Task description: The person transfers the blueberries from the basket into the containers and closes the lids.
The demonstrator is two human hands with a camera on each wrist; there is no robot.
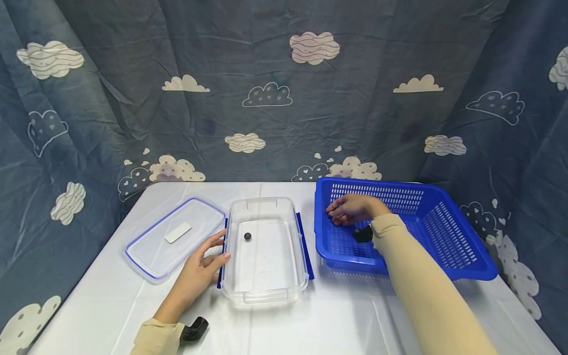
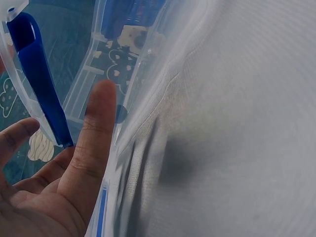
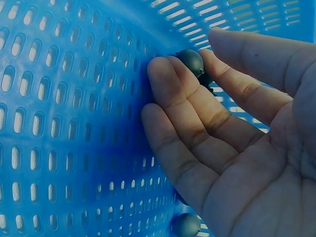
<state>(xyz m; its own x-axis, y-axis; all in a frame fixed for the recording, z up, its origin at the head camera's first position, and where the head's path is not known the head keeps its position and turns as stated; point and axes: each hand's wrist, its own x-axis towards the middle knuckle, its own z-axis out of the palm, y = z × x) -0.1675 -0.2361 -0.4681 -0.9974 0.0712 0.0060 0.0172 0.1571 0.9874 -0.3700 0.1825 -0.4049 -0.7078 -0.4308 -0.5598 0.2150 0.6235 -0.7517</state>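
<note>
Cloth (image 1: 355, 123) with clouds on it hung behind both hands, and it was dark blue-gray. A white table (image 1: 346, 315) was under them. A big blue basket (image 1: 448, 236) with lots of little holes was all around the right hand (image 1: 355, 208), which was down inside its left end. A clear box (image 1: 270, 266) sat just to the right of the left hand (image 1: 197, 273). A clear lid (image 1: 161, 259) with a blue line around it lay flat to the left of that hand and a bit farther off.

The left hand was wide, with its fingers spread and touching the side of the box. A blue flap (image 2: 42, 74) on the box came down between those fingers. Another flap (image 1: 305, 246) was on the box side away from that hand. The right hand was softly bent, with its thumb apart from the fingers. A black gadget (image 1: 195, 329) was by the left wrist. A white patch (image 1: 178, 232) was on the lid, past the left hand.

One dark ball (image 1: 247, 236) lay in the box, to the right of the left fingertips. Another ball (image 3: 191, 61) was right by the right fingertips in the basket, but I could not tell if they held it. A third ball (image 3: 187, 225) was in the basket beside that hand.
</note>
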